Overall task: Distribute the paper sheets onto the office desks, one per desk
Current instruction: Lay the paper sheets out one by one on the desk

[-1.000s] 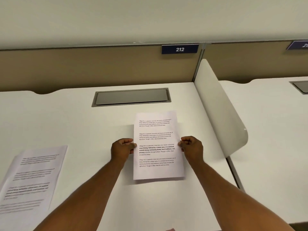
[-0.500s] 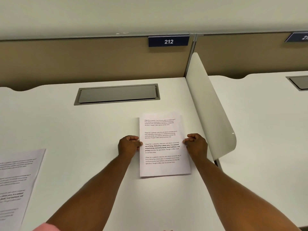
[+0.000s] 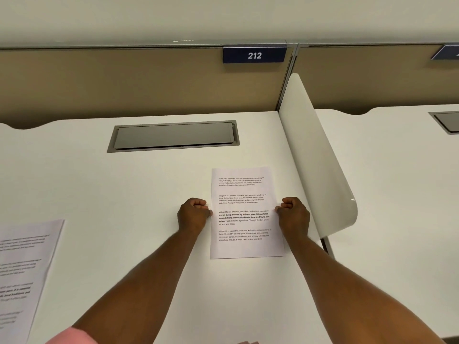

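Note:
A printed paper sheet (image 3: 244,214) lies flat on the white desk (image 3: 124,194) marked 212, near its right side. My left hand (image 3: 193,214) pinches the sheet's left edge with curled fingers. My right hand (image 3: 293,214) pinches the right edge the same way. A second printed sheet (image 3: 24,269) lies on the same desk surface at the far left, partly cut off by the frame.
A grey cable hatch (image 3: 173,136) is set into the desk behind the sheet. A curved white divider (image 3: 320,170) stands between this desk and the neighbouring desk (image 3: 397,194) on the right. A tan partition (image 3: 124,83) with a blue 212 sign (image 3: 254,55) closes the back.
The sheet has come down and to the right, from slightly lifted to flat on the desk, with both hands still on its edges. The view shifted right.

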The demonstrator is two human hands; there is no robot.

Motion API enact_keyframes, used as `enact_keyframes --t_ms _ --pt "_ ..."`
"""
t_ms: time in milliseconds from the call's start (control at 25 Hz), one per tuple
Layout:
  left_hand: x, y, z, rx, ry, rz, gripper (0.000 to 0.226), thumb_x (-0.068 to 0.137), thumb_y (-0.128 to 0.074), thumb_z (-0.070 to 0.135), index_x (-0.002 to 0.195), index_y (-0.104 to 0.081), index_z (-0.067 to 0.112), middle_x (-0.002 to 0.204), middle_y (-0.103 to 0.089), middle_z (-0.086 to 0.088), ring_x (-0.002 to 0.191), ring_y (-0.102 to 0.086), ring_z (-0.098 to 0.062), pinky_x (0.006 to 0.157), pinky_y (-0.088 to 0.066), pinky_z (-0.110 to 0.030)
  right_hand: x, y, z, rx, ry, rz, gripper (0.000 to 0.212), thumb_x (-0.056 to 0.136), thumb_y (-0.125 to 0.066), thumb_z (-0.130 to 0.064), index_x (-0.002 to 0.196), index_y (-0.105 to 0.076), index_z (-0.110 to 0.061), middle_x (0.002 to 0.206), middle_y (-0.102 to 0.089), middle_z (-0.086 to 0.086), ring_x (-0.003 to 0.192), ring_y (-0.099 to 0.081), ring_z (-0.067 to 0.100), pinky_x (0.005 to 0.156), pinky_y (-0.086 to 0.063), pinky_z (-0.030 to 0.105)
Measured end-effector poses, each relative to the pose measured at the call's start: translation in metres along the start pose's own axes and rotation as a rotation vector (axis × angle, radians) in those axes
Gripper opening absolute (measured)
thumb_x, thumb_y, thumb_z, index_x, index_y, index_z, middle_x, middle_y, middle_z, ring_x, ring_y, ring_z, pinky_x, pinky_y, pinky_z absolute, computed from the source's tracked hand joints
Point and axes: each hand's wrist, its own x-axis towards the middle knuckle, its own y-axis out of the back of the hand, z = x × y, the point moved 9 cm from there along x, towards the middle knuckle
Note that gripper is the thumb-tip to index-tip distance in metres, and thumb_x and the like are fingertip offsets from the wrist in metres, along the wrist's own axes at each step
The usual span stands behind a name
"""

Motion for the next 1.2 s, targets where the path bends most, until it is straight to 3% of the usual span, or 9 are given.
enact_keyframes --t_ms 120,240,320,520,640,800,960,1200 --pt "-0.004 0.008 -0.002 0.015 -0.017 0.007 0.029 0.07 -0.08 0.003 0.094 -0.071 0.016 0.087 -0.075 -0.001 0.089 -0.073 -0.025 0.09 -0.058 -0.039 -0.006 0.001 -0.005 -0.047 0.062 0.014 0.026 0.091 -0.067 -0.011 0.117 -0.066 -0.012 0.107 -0.07 0.003 0.098 -0.063 0.019 0.085 -0.042 0.025" --pt "-0.008 0.018 -0.006 0.03 -0.054 -0.018 0.029 0.073 -0.079 0.003 0.098 -0.071 0.014 0.088 -0.073 0.0 0.092 -0.072 -0.025 0.081 -0.053 -0.029 -0.02 -0.005 -0.01 -0.094 0.163 0.007 0.034 0.094 -0.066 -0.016 0.127 -0.062 -0.013 0.124 -0.068 0.006 0.116 -0.063 0.023 0.097 -0.046 0.03" --pt "-0.013 0.03 -0.008 0.09 -0.125 -0.031 0.027 0.076 -0.078 0.007 0.101 -0.07 0.015 0.091 -0.071 0.001 0.094 -0.071 -0.024 0.078 -0.049 -0.026 -0.035 -0.016 -0.017 -0.162 0.232 -0.02 0.043 0.096 -0.064 -0.022 0.138 -0.056 -0.016 0.138 -0.061 0.004 0.128 -0.056 0.022 0.106 -0.041 0.031" --pt "-0.032 0.071 -0.004 0.408 -0.442 -0.031 0.041 0.088 -0.069 0.022 0.128 -0.062 0.019 0.132 -0.064 0.003 0.123 -0.059 -0.017 0.101 -0.043 -0.029 -0.084 -0.068 -0.044 -0.472 0.538 -0.108 0.07 0.097 -0.061 -0.035 0.157 -0.031 -0.013 0.165 -0.029 0.004 0.153 -0.026 0.021 0.126 -0.018 0.041" --pt "-0.032 0.102 -0.013 0.555 -0.563 -0.058 0.054 0.092 -0.064 0.027 0.144 -0.05 0.023 0.153 -0.047 0.007 0.143 -0.04 -0.012 0.112 -0.032 -0.026 -0.119 -0.104 -0.055 -0.542 0.601 -0.115 0.08 0.097 -0.057 -0.042 0.161 -0.016 -0.015 0.171 -0.008 0.0 0.157 -0.008 0.016 0.128 -0.005 0.042" --pt "-0.023 0.154 -0.027 0.699 -0.715 -0.087 0.066 0.093 -0.06 0.03 0.154 -0.037 0.019 0.165 -0.027 0.005 0.154 -0.018 -0.013 0.123 -0.02 -0.03 -0.168 -0.154 -0.068 -0.625 0.651 -0.111 0.085 0.098 -0.053 -0.047 0.162 -0.007 -0.015 0.171 0.003 -0.002 0.157 0.001 0.014 0.127 0.002 0.042" --pt "-0.006 0.22 -0.057 0.847 -0.82 -0.101 0.071 0.093 -0.056 0.03 0.157 -0.029 0.014 0.168 -0.017 -0.002 0.156 -0.009 -0.018 0.127 -0.011 -0.037 -0.223 -0.22 -0.085 -0.678 0.713 -0.161 0.084 0.099 -0.048 -0.051 0.162 -0.004 -0.017 0.171 0.006 -0.001 0.157 0.003 0.012 0.127 0.002 0.042" --pt "0.013 0.329 -0.115 0.925 -0.809 -0.078 0.075 0.09 -0.053 0.032 0.157 -0.027 0.01 0.168 -0.015 -0.006 0.156 -0.01 -0.022 0.126 -0.013 -0.045 -0.302 -0.314 -0.105 -0.723 0.774 -0.225 0.085 0.097 -0.043 -0.055 0.162 -0.007 -0.014 0.171 0.003 0.002 0.157 0.001 0.015 0.127 0.002 0.043"
